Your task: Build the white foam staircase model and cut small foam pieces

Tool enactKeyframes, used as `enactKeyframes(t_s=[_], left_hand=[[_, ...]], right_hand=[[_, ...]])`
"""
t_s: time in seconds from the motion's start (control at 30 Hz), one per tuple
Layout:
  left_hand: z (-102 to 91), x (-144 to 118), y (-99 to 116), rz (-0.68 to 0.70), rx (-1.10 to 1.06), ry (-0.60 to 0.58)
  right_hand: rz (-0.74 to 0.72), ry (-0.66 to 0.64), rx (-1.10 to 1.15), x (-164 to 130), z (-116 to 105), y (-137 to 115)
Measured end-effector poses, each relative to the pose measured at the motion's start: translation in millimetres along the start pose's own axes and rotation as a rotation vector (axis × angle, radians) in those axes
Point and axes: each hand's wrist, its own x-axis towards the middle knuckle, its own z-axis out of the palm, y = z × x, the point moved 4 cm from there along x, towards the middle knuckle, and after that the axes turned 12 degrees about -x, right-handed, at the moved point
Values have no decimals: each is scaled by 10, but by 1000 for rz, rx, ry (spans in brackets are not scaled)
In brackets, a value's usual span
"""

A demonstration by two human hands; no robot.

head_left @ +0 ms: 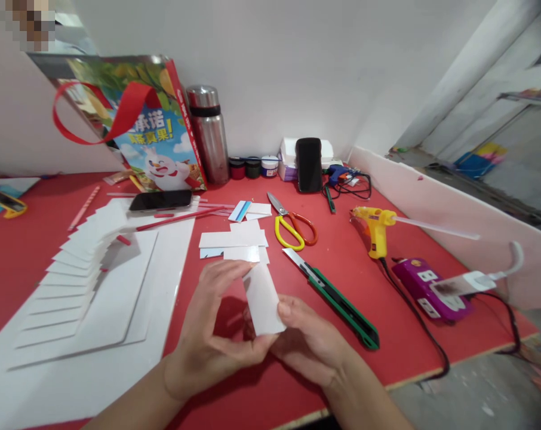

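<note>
Red tabletop (pixel 387 310) against a white wall. Both hands pinched one small white card piece (pixel 264 301) above the table's near edge: left hand (pixel 212 334) had thumb under and fingers curled over its top, right hand (pixel 310 340) gripped its lower right corner. Relative to that card: loose white strips (pixel 234 242) just behind it, green utility knife (pixel 333 298) just right, yellow-handled scissors (pixel 291 227) behind-right, yellow glue gun (pixel 375 230) further right, purple power strip (pixel 427 289) beyond that. Fanned white foam-board stack (pixel 80 280) to the left, phone (pixel 160 200) behind-left, steel flask (pixel 208 134) at the wall.
</note>
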Motion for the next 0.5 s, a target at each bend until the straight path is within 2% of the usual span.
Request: enactKeyframes(t_s=[0.23, 0.5], left_hand=[[-1, 5, 26, 31, -13, 24], [3, 15, 38, 41, 14, 8]], right_hand=[[35, 3, 20, -7, -41, 41], [12, -14, 52, 14, -30, 24]])
